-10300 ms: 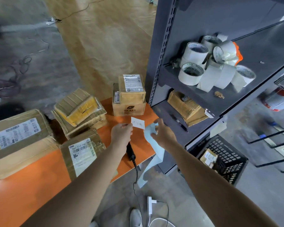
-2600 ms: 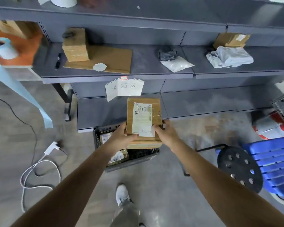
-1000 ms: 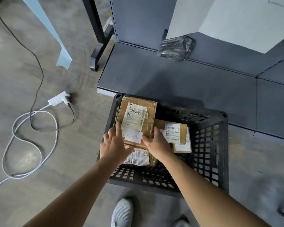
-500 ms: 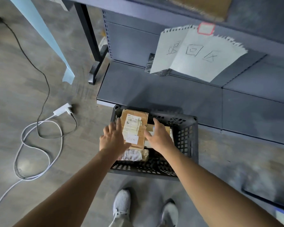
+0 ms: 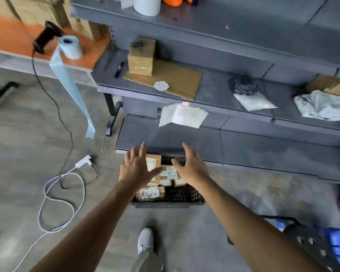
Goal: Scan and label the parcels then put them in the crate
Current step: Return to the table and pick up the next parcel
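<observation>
A black plastic crate (image 5: 183, 199) stands on the floor by the bottom shelf, with several brown labelled parcels in it. The parcel I just carried (image 5: 154, 161) lies at the crate's far left, label up. My left hand (image 5: 137, 168) and my right hand (image 5: 190, 165) hover above the crate with fingers spread, holding nothing. On the orange table (image 5: 10, 38) at the top left lie the black scanner (image 5: 46, 37) and a blue label roll (image 5: 70, 46), whose strip hangs over the edge. More brown parcels stand at the back of that table.
Grey metal shelving (image 5: 243, 91) fills the right, holding a small box (image 5: 141, 57), flat cardboard, bags and tape rolls. A paper sign (image 5: 183, 116) hangs from a shelf edge. Cables and a white adapter (image 5: 83, 161) lie on the floor to the left. A black stool (image 5: 310, 244) is at lower right.
Both hands have let go of the parcel, left it in the crate and risen with fingers spread. My head has lifted, so the shelves and table have come into view.
</observation>
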`<state>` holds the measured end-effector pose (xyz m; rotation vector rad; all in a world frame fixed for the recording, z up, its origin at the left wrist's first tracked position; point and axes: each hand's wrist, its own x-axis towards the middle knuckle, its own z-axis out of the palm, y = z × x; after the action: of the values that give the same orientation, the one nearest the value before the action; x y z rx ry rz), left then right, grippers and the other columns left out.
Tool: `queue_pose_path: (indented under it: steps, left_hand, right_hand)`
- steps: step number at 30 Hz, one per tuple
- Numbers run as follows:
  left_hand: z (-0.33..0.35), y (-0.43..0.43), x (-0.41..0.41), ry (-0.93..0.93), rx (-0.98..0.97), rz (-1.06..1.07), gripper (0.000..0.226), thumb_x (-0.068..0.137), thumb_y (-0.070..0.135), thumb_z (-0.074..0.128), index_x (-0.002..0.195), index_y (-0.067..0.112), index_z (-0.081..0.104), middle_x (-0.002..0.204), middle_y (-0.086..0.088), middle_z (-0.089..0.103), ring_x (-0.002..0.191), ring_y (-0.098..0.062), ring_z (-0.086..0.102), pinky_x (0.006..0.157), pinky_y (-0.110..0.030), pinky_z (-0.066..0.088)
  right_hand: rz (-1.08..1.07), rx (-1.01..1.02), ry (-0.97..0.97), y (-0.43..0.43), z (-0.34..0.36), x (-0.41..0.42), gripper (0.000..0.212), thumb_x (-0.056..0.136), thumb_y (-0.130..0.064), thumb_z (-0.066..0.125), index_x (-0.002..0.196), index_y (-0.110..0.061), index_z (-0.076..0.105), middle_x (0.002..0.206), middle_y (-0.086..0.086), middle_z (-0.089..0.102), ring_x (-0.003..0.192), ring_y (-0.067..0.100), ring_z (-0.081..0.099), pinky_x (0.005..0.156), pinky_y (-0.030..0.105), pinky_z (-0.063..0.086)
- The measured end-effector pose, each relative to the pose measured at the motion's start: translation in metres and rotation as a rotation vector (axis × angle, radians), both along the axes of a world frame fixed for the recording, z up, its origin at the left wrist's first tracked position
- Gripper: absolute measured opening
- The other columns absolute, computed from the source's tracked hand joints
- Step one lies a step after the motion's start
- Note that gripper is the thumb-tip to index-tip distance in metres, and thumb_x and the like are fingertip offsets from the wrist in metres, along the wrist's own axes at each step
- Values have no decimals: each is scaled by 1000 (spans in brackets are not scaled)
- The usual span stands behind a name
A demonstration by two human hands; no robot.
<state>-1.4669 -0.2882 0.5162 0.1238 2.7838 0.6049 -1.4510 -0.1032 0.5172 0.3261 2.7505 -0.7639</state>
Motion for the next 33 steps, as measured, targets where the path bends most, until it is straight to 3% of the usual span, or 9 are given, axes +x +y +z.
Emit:
queue_pose_path:
  steps: [9, 16, 24, 33]
  left_hand:
    - [111, -55, 101, 240, 11, 142, 104, 78, 63, 66, 155, 20, 12, 151, -12, 30, 138, -36, 29, 107, -53, 37]
    - [160, -147, 152, 275, -34, 316, 102, 78, 69, 59, 155, 23, 11, 156, -7, 23, 141, -31, 23, 107, -50, 34]
    - [158, -284, 162, 313, -41, 458, 100, 78, 69, 58, 155, 23, 14, 155, -6, 25, 141, -31, 24, 105, -50, 36]
    - [161, -509, 118, 336, -60, 491, 97, 80, 68, 59, 153, 20, 16, 153, -8, 26, 139, -34, 25, 105, -52, 36]
  right_hand:
    - [102, -139, 125, -39, 110, 59, 74, 93, -60, 47, 154, -33, 14, 162, -1, 19, 147, 25, 24, 113, 56, 30]
    - [289, -112, 198, -125, 157, 84, 70, 96, -57, 43, 155, -31, 15, 160, -2, 21, 146, 22, 23, 110, 48, 34]
    - [457, -121, 243, -275, 168, 72, 67, 97, -52, 46, 154, -29, 20, 154, 3, 30, 138, 26, 36, 106, 46, 38]
    - [480, -117, 223, -510, 164, 27, 67, 97, -52, 47, 154, -28, 21, 156, 3, 29, 140, 24, 35, 107, 42, 37]
